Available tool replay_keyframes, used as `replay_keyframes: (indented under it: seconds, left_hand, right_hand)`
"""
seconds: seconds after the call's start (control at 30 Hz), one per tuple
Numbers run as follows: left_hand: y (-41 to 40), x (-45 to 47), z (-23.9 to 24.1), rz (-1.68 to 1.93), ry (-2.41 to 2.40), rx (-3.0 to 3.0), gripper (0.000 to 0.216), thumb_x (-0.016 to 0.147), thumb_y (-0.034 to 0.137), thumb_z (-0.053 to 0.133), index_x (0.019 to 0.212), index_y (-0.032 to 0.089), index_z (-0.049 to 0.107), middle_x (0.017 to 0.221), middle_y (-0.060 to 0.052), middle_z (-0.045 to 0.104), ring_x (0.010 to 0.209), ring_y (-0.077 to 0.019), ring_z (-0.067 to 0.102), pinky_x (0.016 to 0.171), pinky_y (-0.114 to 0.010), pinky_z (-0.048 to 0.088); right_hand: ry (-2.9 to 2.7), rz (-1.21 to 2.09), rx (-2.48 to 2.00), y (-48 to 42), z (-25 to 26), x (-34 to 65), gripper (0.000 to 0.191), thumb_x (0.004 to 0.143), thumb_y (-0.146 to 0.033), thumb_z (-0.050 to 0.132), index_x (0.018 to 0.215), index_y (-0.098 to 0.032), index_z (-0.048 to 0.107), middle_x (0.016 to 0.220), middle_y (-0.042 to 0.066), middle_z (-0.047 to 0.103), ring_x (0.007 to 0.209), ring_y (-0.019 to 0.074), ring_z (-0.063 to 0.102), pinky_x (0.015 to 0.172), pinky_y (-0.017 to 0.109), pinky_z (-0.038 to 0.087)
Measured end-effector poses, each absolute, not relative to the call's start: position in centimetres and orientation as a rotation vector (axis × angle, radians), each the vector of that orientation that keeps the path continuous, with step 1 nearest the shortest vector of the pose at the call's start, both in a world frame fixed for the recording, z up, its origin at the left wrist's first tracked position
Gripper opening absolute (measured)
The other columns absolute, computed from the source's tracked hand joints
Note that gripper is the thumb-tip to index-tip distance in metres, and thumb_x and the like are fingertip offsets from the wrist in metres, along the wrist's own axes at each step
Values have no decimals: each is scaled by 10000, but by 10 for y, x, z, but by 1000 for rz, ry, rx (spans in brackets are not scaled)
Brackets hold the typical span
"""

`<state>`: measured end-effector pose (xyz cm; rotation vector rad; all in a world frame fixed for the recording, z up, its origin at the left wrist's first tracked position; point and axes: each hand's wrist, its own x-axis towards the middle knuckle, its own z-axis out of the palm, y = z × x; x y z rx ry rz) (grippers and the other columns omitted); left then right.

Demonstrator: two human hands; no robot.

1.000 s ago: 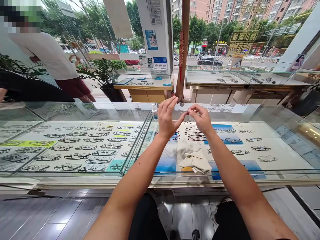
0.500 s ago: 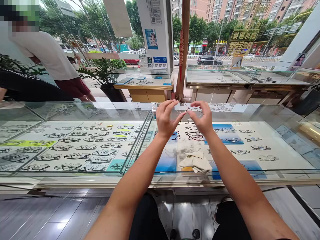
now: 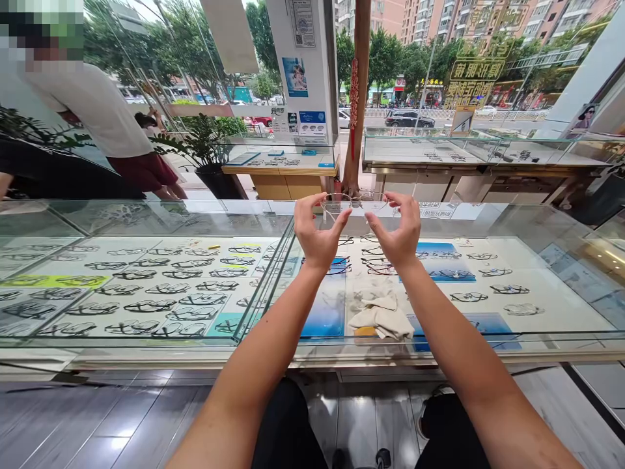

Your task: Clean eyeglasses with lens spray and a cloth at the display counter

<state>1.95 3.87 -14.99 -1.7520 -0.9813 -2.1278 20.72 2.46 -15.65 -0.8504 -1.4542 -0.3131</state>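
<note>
A pair of thin-rimmed eyeglasses (image 3: 355, 202) is held up above the far part of the glass counter. My left hand (image 3: 315, 228) grips its left side with the fingers, thumb pointing inward below the lens. On the other side my right hand (image 3: 398, 228) has its fingers closed on the right end, the thumb also turned inward. The lenses look clear and face me. Beneath my hands, on the counter, lies a crumpled cream cloth (image 3: 383, 317) with something orange-yellow under its edge.
The glass display counter (image 3: 322, 342) holds rows of eyeglass frames (image 3: 151, 305). A small bottle's place is covered by my left hand. Beyond stand a wooden post (image 3: 359, 98), another display case (image 3: 439, 156) and a potted plant (image 3: 219, 179). A person in a white shirt (image 3: 97, 111) stands at left.
My hands have moved apart, the left one leftward and the right slightly rightward. The eyeglasses, earlier partly hidden near the right fingers, now span the gap between both hands.
</note>
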Motion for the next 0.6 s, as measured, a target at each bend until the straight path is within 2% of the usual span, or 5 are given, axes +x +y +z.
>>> replay_keyframes:
  seconds: [0.17, 0.37, 0.5, 0.6]
  left_hand:
    - [37, 20, -150, -2192, -951, -1782, 511, 909, 629, 886, 1223, 258, 729, 1100, -72, 749, 987, -224, 687, 779, -360, 519]
    - [39, 19, -150, -2211, -1014, -1844, 535, 916, 697, 844, 1255, 292, 756, 1161, -89, 710, 1052, -242, 666, 852, -383, 556]
    - [42, 19, -151, -2237, -1028, -1867, 521, 923, 692, 838, 1284, 323, 767, 1133, -82, 691, 1044, -243, 666, 906, -408, 568]
    - [41, 19, -153, -2259, -1057, -1885, 557, 911, 684, 855, 1313, 314, 749, 1158, -88, 705, 1061, -249, 679, 894, -407, 565]
  right_hand:
    - [-1439, -290, -876, 25, -157, 205, 463, 1014, -602, 743, 1325, -271, 649, 1153, 81, 748, 995, 274, 686, 944, 501, 562]
    - [-1406, -248, -865, 26, -157, 205, 450, 1015, -581, 753, 1318, -267, 643, 1130, 73, 738, 969, 255, 680, 896, 468, 557]
    - [-1387, -245, -851, 26, -156, 205, 434, 1016, -574, 752, 1305, -269, 644, 1113, 66, 732, 963, 251, 668, 881, 460, 553]
    - [-1388, -241, -878, 25, -156, 204, 438, 1015, -583, 739, 1311, -274, 643, 1134, 70, 726, 974, 255, 663, 894, 472, 556]
